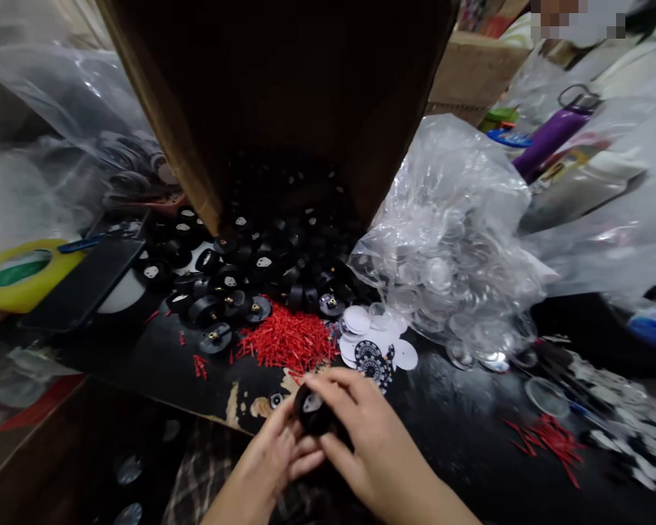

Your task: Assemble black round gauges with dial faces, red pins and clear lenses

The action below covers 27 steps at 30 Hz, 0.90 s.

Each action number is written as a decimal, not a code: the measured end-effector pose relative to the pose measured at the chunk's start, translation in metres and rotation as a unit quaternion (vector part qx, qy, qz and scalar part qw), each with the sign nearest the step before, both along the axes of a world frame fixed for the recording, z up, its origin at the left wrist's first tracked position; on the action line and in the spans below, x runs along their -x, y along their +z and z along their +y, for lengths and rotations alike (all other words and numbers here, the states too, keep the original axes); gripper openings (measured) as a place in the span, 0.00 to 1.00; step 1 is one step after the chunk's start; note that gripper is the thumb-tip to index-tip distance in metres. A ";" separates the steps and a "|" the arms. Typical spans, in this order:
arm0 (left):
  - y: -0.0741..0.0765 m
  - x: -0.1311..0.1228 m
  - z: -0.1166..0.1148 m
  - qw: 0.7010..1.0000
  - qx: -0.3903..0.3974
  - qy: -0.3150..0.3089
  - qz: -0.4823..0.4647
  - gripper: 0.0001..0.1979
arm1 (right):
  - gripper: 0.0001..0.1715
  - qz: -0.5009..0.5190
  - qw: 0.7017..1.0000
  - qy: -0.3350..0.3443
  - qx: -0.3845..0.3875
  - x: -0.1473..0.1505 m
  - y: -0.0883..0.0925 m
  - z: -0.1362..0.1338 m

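Note:
A small black round casing (313, 414) with a pale patch on its face is held between my two hands, near the table's front edge. My left hand (276, 453) has its fingers curled around its left and lower side. The fingers of my right hand (369, 430) close on its upper and right side. Just beyond lies a heap of thin red pointers (289, 339). Printed black-and-white dials (370, 357) and plain white discs (356, 319) lie beside that heap. Many similar black casings (205, 310) are piled behind.
A big cardboard box (191, 138) tipped open towards me holds more casings. To its right sits a plastic bag of clear round covers (459, 277). More red pointers (552, 441) lie at right. A phone (87, 284) and yellow tape roll (3, 288) are at left; a purple bottle (555, 138) stands behind.

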<state>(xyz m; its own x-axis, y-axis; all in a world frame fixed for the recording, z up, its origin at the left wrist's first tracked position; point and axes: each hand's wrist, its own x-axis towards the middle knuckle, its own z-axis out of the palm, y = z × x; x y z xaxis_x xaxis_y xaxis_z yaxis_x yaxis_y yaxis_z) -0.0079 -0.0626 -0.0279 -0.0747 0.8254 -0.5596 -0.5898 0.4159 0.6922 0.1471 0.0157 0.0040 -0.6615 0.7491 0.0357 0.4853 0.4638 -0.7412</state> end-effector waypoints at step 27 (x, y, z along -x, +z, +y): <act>0.018 -0.038 0.027 0.996 -0.011 0.061 -0.062 0.17 | 0.10 0.120 0.962 -0.197 0.146 -0.011 0.009 0.015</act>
